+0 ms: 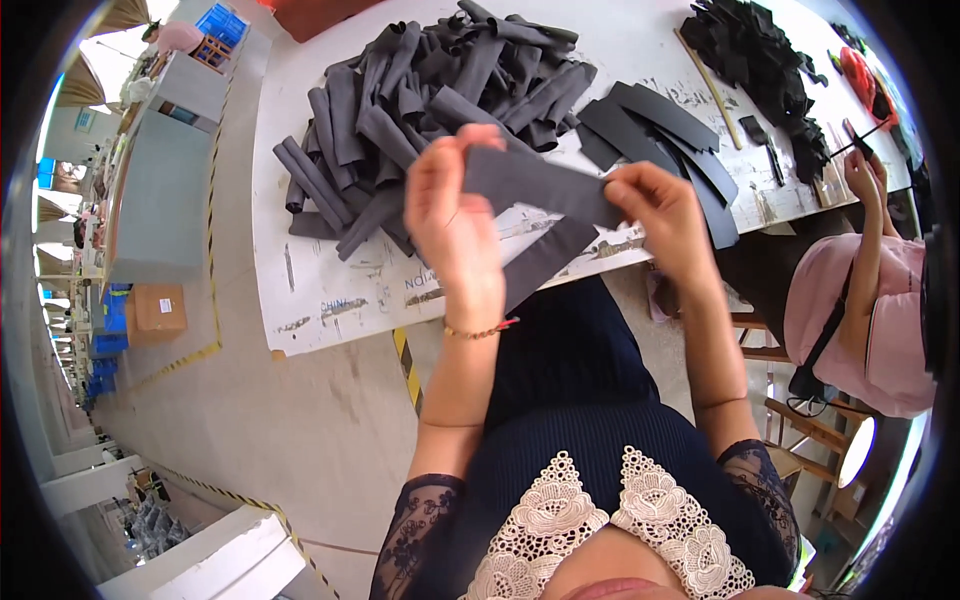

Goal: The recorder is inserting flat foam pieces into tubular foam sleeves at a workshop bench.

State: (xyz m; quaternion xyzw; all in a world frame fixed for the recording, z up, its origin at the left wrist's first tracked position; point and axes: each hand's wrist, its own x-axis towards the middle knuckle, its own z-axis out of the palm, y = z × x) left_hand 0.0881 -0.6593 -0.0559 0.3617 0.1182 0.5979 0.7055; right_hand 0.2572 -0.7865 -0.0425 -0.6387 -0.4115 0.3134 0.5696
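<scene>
A dark grey strip of fabric-like material (540, 182) is stretched between my two hands above the table's near edge. My left hand (455, 205) grips its left end, the fingers slightly smeared by motion. At the other end, my right hand (655, 205) pinches the strip between thumb and fingers. Beneath it, a second dark strip (550, 262) slants over the table edge toward my lap. Just beyond my hands rises a large heap of curled dark grey strips (400, 100). Flat black panels (640, 125) lie fanned out to the right of the heap.
The white, paint-worn table (330, 315) carries a wooden stick (708, 88), a black-handled brush (755, 130) and a pile of black pieces (750, 50). At right sits a co-worker in pink (860, 310), hands raised over the table. A cardboard box (160, 312) stands on the floor at left.
</scene>
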